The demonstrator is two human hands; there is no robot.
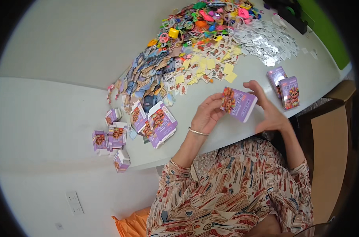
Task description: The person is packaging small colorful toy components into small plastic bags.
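Observation:
A small purple cardboard box [239, 103] with a colourful cartoon figure is held tilted above the table's near edge. My left hand [209, 114] grips it by its left end, thumb and fingers closed on it. Just past the box's right end is my right hand [269, 112], open, with thumb and fingers spread and nothing seen in them. On the table to the right stand two similar purple boxes [290, 93], side by side. Flattened purple cartons [162, 122] lie to the left of my left hand, partly overlapping.
Several small purple boxes [117, 134] sit at the table's left edge by the wall. Farther back are heaps of printed cards [147, 75], yellow paper pieces [203, 64], bright plastic trinkets [203, 23] and silvery packets [266, 41]. An open brown carton [329, 146] stands at the right.

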